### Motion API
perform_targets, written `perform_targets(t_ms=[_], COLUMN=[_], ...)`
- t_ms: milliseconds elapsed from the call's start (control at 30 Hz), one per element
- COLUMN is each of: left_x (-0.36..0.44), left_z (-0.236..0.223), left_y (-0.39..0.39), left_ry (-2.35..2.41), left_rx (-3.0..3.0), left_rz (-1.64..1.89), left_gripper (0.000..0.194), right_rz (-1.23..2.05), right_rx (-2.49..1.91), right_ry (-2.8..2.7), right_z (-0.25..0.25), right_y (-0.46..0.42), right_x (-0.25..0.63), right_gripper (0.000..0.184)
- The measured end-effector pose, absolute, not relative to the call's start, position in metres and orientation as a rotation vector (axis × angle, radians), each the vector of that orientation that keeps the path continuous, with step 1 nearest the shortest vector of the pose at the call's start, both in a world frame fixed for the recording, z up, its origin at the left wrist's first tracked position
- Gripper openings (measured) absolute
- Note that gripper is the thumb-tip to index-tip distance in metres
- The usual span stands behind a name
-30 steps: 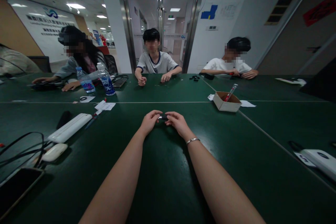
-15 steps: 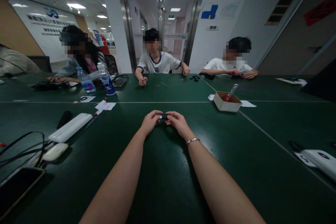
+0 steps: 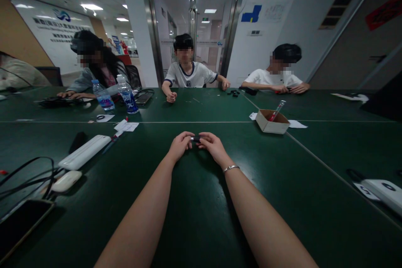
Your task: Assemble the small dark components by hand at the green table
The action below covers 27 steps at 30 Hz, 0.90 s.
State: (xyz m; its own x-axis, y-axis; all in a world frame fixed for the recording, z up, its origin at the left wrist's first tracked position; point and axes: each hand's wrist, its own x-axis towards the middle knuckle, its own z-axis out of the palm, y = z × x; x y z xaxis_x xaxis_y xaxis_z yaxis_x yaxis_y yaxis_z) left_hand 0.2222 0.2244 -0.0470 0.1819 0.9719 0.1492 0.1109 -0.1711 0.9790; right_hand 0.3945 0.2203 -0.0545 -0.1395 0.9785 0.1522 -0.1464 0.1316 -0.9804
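Between my two hands is a small black piece with a shiny silvery end [image 3: 195,139], held lengthwise from side to side; its exact kind is too small to tell. My left hand [image 3: 181,147] has its thumb and fingers closed on the silvery left end. On the black right end, the fingers of my right hand [image 3: 211,145] are pinched. A silver bracelet [image 3: 231,168] circles my right wrist. Both hands are just above the green table [image 3: 201,201], and the fingers hide much of the piece.
An open cardboard box [image 3: 272,125] with a clear-and-red tube stands ahead right. Bottles [image 3: 128,97], paper slips [image 3: 126,126], a white power bank [image 3: 84,152], cables and a phone [image 3: 23,226] lie leftward. Another white device [image 3: 385,192] is at right. Several people sit across the table.
Both hands stay in nearly the same place, still pinching the small piece, which looks very slightly raised. Across the table, the middle person's hand has shifted slightly to the right.
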Motion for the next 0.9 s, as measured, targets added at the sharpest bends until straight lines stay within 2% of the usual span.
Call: perform_targets(t_ms=[233,333,433,667,900], left_x=[0.219,0.217,0.218,0.219,0.173], left_z=[-0.061,-0.062,-0.061,-0.047,0.000], left_y=[0.233,0.235,0.231,0.217,0.192], left_ry=[1.133,1.218,1.286,1.363,1.750], left_rx=[1.673,1.771,1.828,1.863,2.261], left_rz=[1.187,1.233,1.246,1.085,0.564], left_gripper=[0.027,0.024,0.020,0.019,0.021], right_rz=[0.477,0.299,0.270,0.301,0.325], right_rx=[-1.245,-1.282,-1.302,-1.341,-1.309], right_ry=[-1.927,-2.056,-2.088,-2.123,-2.222], right_z=[-0.056,-0.055,-0.054,-0.049,-0.042], right_y=[0.215,0.212,0.211,0.198,0.139], right_x=[0.382,0.379,0.379,0.378,0.394], right_gripper=[0.018,0.017,0.014,0.021,0.033])
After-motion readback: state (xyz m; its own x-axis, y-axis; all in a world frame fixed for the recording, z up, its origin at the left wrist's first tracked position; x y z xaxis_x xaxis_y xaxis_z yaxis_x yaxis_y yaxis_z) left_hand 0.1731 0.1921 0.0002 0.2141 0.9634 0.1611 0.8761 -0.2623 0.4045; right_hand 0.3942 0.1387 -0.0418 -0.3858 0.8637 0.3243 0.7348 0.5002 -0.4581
